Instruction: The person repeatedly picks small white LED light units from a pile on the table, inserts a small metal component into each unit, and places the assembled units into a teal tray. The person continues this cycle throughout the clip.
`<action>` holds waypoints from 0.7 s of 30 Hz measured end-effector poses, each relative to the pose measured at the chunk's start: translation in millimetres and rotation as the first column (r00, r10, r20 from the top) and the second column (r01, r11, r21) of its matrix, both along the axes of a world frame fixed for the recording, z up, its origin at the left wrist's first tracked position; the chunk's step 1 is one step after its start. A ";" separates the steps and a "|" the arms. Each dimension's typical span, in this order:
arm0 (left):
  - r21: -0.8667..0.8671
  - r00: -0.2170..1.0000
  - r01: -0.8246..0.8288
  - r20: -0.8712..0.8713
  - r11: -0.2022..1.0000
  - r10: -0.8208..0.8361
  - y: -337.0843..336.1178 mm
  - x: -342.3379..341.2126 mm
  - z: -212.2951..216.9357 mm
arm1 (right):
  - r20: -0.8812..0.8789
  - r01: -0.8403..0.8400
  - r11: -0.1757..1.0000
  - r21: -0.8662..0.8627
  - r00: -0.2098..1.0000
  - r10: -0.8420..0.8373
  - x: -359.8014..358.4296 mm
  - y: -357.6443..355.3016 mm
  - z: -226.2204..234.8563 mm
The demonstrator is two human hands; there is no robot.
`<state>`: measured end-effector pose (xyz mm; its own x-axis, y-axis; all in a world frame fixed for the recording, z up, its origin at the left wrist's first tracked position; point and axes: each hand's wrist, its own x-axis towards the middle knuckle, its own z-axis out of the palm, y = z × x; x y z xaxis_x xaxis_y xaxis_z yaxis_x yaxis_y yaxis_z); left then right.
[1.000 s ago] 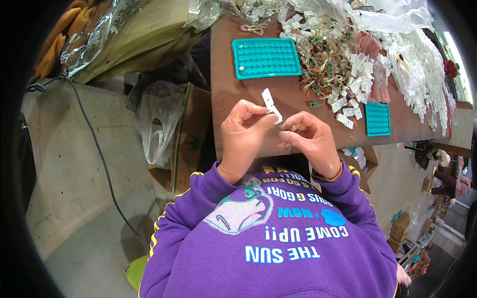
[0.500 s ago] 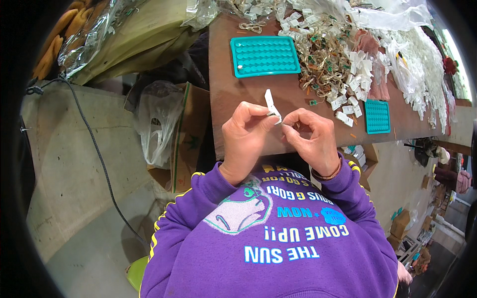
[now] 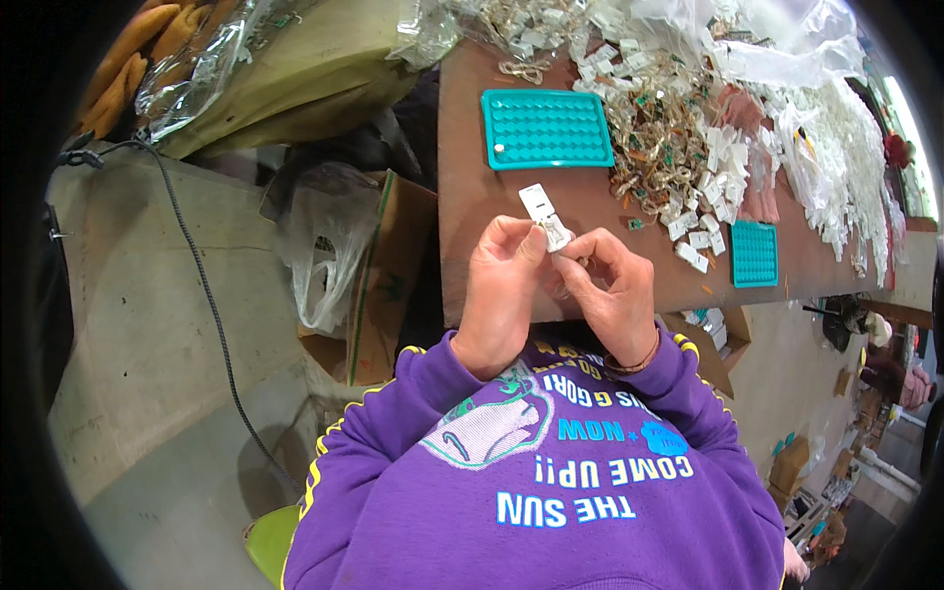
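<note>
At the far left, a black cable (image 3: 211, 295) runs down across the grey floor (image 3: 138, 324), and beside it an open cardboard box (image 3: 379, 285) holds a crumpled clear plastic bag (image 3: 320, 246).

Next comes the brown bench (image 3: 472, 216), with the person's purple sleeves coming up from below. The left hand (image 3: 501, 290) is closed, its thumb and forefinger pinching the lower end of a small white card (image 3: 544, 216) in a clear sleeve. Half a second ago the card stood nearly upright and further from the body; now it leans left, with its top pointing toward the large teal tray (image 3: 546, 128), and the hands have drawn slightly closer to the chest. That suggests the piece is being turned and seated rather than set down.

The right hand (image 3: 615, 295) is closed too, fingertips meeting the left hand's at the card's lower edge; something small and metallic seems caught there, but it is too small to make out.

Further right, a heap of gold chains and white cards (image 3: 678, 147) covers the bench, then a smaller teal tray (image 3: 755, 254), then piles of clear plastic bags (image 3: 836, 147).
</note>
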<state>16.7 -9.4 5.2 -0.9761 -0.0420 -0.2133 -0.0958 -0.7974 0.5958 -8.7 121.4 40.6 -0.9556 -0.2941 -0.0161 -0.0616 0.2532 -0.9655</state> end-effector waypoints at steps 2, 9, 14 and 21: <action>0.007 0.995 -0.081 -0.050 0.997 0.081 -4.7 -3.0 0.4 | -0.008 -0.050 0.992 -0.114 0.999 0.049 -6.7 -3.0 2.6; 0.096 0.967 -0.236 -0.076 0.967 0.243 -28.6 -20.2 -8.2 | -0.538 -0.002 0.907 0.420 0.805 0.251 -82.7 -19.5 8.0; 0.112 0.971 -0.230 -0.036 0.967 0.235 -25.8 -25.8 -13.3 | -0.647 0.015 0.831 0.556 0.635 0.422 -115.1 -53.7 -14.6; 0.125 0.974 -0.221 -0.032 0.967 0.226 -25.1 -26.1 -7.4 | -0.685 0.057 0.766 0.640 0.493 0.536 -122.7 -55.7 -22.8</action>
